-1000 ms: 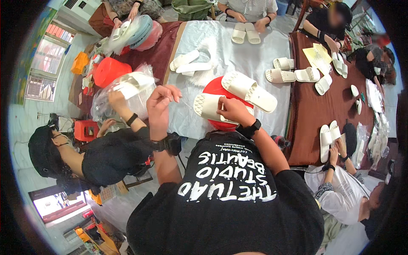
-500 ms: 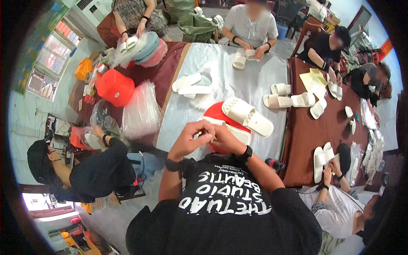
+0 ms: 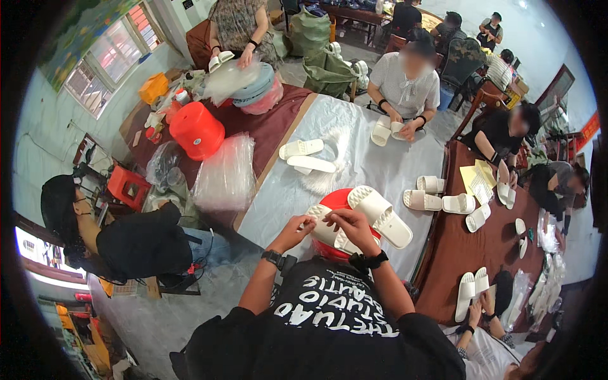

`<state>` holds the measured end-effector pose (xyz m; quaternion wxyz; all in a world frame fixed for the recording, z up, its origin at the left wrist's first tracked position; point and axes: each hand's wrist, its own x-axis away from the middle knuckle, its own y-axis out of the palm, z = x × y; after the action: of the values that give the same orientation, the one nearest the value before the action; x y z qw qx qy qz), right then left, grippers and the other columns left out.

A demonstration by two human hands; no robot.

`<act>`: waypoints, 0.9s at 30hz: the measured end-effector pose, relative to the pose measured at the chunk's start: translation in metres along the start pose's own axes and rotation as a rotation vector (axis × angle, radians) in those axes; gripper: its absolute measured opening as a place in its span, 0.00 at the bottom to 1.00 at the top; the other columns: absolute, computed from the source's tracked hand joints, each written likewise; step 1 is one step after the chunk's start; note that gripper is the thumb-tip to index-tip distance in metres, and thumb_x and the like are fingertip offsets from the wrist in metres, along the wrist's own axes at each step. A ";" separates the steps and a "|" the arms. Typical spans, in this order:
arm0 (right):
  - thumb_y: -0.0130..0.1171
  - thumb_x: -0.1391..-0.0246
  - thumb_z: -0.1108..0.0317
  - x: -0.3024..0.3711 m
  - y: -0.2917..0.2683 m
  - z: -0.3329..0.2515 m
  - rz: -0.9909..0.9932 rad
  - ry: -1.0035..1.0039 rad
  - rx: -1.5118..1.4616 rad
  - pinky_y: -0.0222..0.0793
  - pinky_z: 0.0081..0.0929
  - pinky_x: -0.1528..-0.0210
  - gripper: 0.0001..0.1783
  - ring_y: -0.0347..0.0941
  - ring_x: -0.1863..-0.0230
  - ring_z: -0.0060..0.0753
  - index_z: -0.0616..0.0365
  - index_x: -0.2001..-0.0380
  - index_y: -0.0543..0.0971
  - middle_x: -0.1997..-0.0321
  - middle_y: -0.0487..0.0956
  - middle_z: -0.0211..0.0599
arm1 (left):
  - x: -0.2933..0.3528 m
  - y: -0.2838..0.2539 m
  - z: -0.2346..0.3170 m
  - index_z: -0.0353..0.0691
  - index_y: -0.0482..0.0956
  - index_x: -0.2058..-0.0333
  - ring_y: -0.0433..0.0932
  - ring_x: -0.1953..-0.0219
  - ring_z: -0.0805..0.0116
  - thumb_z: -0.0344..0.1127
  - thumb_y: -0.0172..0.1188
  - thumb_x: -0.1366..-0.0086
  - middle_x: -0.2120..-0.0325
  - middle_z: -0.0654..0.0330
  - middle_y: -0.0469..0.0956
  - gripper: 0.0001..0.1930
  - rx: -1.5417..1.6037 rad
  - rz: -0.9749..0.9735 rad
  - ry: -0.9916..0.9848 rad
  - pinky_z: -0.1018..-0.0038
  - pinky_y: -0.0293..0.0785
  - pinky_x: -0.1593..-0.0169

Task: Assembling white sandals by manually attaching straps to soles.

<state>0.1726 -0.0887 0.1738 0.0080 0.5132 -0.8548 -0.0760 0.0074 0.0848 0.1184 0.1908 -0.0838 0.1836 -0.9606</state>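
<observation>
at the near edge of the grey-covered table (image 3: 380,168), on a red round support (image 3: 337,199): two cream slippers (image 3: 394,232). at the left slipper: my left hand (image 3: 294,232), my right hand (image 3: 356,228), fingers half-curled; whether gripping, i cannot tell. advisable: light, steady fingertips.

A black short-sleeved T-shirt (image 3: 297,348) carries bold white lettering (image 3: 339,308), with dark bands (image 3: 273,258) round both wrists.

Bright, with black, fisheye-curved edges
</observation>
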 end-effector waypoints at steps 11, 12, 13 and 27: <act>0.54 0.31 0.68 0.011 -0.049 -0.021 0.401 -0.069 -0.177 0.77 0.26 0.60 0.12 0.80 0.60 0.28 0.66 0.58 0.82 0.59 0.84 0.39 | -0.012 -0.017 -0.047 0.38 0.83 0.63 0.79 0.63 0.64 0.36 0.63 0.33 0.66 0.58 0.82 0.08 -0.126 0.115 0.075 0.69 0.74 0.56; 0.54 0.30 0.68 0.015 -0.058 -0.021 0.445 -0.085 -0.210 0.77 0.25 0.60 0.12 0.80 0.60 0.29 0.66 0.59 0.82 0.59 0.84 0.40 | -0.015 -0.018 -0.049 0.38 0.83 0.63 0.79 0.61 0.61 0.35 0.63 0.33 0.65 0.56 0.82 0.07 -0.115 0.147 0.008 0.67 0.74 0.54; 0.53 0.30 0.67 0.021 -0.064 -0.027 0.494 -0.084 -0.179 0.76 0.25 0.60 0.12 0.79 0.60 0.28 0.65 0.59 0.81 0.59 0.84 0.39 | -0.017 -0.020 -0.052 0.38 0.83 0.63 0.79 0.60 0.57 0.34 0.62 0.34 0.65 0.54 0.83 0.07 -0.105 0.181 -0.059 0.65 0.74 0.52; 0.56 0.31 0.66 0.118 -0.128 -0.026 0.740 0.066 0.022 0.68 0.18 0.67 0.13 0.75 0.66 0.18 0.65 0.57 0.83 0.63 0.83 0.32 | -0.056 -0.019 -0.003 0.38 0.82 0.59 0.80 0.59 0.57 0.35 0.60 0.32 0.61 0.53 0.83 0.09 -0.383 0.220 0.154 0.64 0.75 0.51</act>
<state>0.2312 -0.2545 0.1742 0.0571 0.1719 -0.9826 -0.0422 0.0514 0.1240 0.1179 0.2602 -0.0243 0.3848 -0.8852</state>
